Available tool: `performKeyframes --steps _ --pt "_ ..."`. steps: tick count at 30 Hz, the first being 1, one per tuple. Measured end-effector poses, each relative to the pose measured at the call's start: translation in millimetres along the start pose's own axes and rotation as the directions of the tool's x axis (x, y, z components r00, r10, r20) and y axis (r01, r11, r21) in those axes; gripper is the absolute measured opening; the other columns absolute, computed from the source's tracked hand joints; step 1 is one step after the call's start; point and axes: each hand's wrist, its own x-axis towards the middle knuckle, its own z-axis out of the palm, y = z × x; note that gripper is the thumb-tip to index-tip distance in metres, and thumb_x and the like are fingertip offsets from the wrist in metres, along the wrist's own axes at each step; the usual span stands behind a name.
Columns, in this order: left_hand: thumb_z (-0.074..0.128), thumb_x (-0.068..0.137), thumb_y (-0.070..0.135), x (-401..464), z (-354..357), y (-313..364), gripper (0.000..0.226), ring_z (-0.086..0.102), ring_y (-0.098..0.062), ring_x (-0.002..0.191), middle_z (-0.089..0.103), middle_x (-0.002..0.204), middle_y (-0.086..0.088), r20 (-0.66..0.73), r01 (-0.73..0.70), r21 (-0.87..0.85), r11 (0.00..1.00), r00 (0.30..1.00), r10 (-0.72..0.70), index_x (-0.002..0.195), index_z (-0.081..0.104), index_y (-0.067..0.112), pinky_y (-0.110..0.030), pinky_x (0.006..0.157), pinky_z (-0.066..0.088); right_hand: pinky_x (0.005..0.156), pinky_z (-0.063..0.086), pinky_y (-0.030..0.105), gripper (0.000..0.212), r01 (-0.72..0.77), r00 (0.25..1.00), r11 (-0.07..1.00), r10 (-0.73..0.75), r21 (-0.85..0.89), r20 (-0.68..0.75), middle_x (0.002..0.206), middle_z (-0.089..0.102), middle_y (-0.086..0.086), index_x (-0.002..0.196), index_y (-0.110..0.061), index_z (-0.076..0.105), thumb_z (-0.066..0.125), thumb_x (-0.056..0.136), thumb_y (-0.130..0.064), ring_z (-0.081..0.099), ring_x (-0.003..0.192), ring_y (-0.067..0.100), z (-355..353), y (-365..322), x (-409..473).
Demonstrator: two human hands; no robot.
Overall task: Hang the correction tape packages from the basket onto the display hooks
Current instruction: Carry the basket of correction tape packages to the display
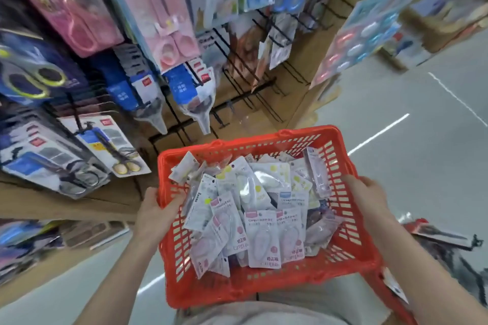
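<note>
Both hands hold red basket of correction tape pkgs in front of display hooks.
Left hand (155,212) grips basket (351,253) left rim, fingers curled over the edge; right hand (367,198) grips right rim. Correction tape packages (261,237) piled inside; "Campus" legible on pink ones, other print blurred. Black display hooks (237,66) ahead, scissors packs (169,16) hanging w/ them at left.

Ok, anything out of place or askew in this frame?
Yes. The correction tape packages lie jumbled in the red basket, overlapping at all angles. To the right, packaged items lie on the floor rather than on hooks. Both hands, left and right, grip the basket's sides.
</note>
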Motion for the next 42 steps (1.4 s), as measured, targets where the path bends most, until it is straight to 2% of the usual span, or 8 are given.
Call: performKeyframes --steps 6,10,14,21,27,31,35,42 --pt "0.081 0.081 0.056 17 70 -22 0.039 0.067 -0.022 0.083 0.069 0.09 0.009 -0.128 0.168 -0.07 0.983 0.976 -0.176 0.098 0.057 0.03 -0.04 0.078 0.052 0.083 0.062 0.046 0.033 0.091 0.984 0.979 -0.061 -0.183 0.166 0.085 0.079 0.011 0.107 -0.008 0.073 0.074 0.089 -0.036 0.077 0.073 0.029 51 -4 129" --pt "0.075 0.064 0.069 27 129 -41 0.056 0.071 -0.022 0.082 0.072 0.089 0.004 -0.182 0.3 -0.149 0.942 0.928 -0.325 0.097 0.055 0.028 -0.04 0.073 0.055 0.097 0.056 0.057 0.034 0.165 0.954 0.935 -0.071 -0.313 0.291 0.104 0.076 0.022 0.112 -0.005 0.073 0.073 0.093 -0.034 0.073 0.099 0.042 90 4 213" --pt "0.074 0.066 0.061 43 179 -71 0.051 0.071 -0.026 0.084 0.073 0.093 0.0 -0.186 0.397 -0.186 0.899 0.884 -0.429 0.096 0.054 0.025 -0.047 0.083 0.059 0.098 0.054 0.052 0.036 0.243 0.93 0.883 -0.095 -0.401 0.354 0.11 0.074 0.021 0.117 -0.006 0.068 0.072 0.093 -0.032 0.07 0.103 0.041 126 21 265" --pt "0.079 0.085 0.045 113 256 -164 0.036 0.073 -0.035 0.089 0.075 0.099 -0.009 -0.153 0.45 -0.218 0.866 0.861 -0.485 0.103 0.056 0.023 -0.054 0.089 0.059 0.092 0.056 0.048 0.033 0.293 0.907 0.851 -0.103 -0.436 0.408 0.098 0.073 0.017 0.111 -0.008 0.07 0.071 0.092 -0.036 0.069 0.091 0.038 210 86 349" --pt "0.077 0.091 0.036 183 301 -233 0.034 0.072 -0.035 0.095 0.074 0.104 -0.012 -0.143 0.474 -0.276 0.836 0.84 -0.524 0.113 0.058 0.018 -0.054 0.094 0.058 0.081 0.046 0.038 0.049 0.372 0.892 0.821 -0.189 -0.432 0.41 0.092 0.067 0.011 0.099 -0.021 0.061 0.054 0.066 -0.056 0.062 0.085 0.033 284 128 396" --pt "0.078 0.091 0.034 220 323 -267 0.039 0.072 -0.037 0.097 0.073 0.107 -0.014 -0.15 0.472 -0.31 0.826 0.833 -0.532 0.118 0.059 0.013 -0.055 0.096 0.057 0.081 0.045 0.038 0.048 0.411 0.874 0.809 -0.22 -0.419 0.433 0.095 0.067 0.012 0.102 -0.019 0.062 0.055 0.073 -0.056 0.061 0.087 0.034 330 153 428" --pt "0.081 0.088 0.034 257 344 -292 0.049 0.069 -0.038 0.101 0.071 0.11 -0.017 -0.144 0.51 -0.305 0.804 0.81 -0.569 0.12 0.054 0.009 -0.054 0.097 0.056 0.078 0.043 0.037 0.035 0.458 0.858 0.78 -0.264 -0.426 0.441 0.109 0.073 0.022 0.115 -0.007 0.068 0.064 0.099 -0.038 0.065 0.092 0.038 374 185 464" --pt "0.081 0.084 0.038 313 370 -315 0.058 0.064 -0.037 0.106 0.066 0.12 -0.016 -0.194 0.543 -0.212 0.812 0.791 -0.58 0.123 0.048 0.01 -0.05 0.096 0.054 0.075 0.044 0.039 0.031 0.476 0.868 0.762 -0.326 -0.439 0.375 0.102 0.071 0.021 0.106 -0.012 0.064 0.06 0.099 -0.042 0.063 0.086 0.037 418 225 497"
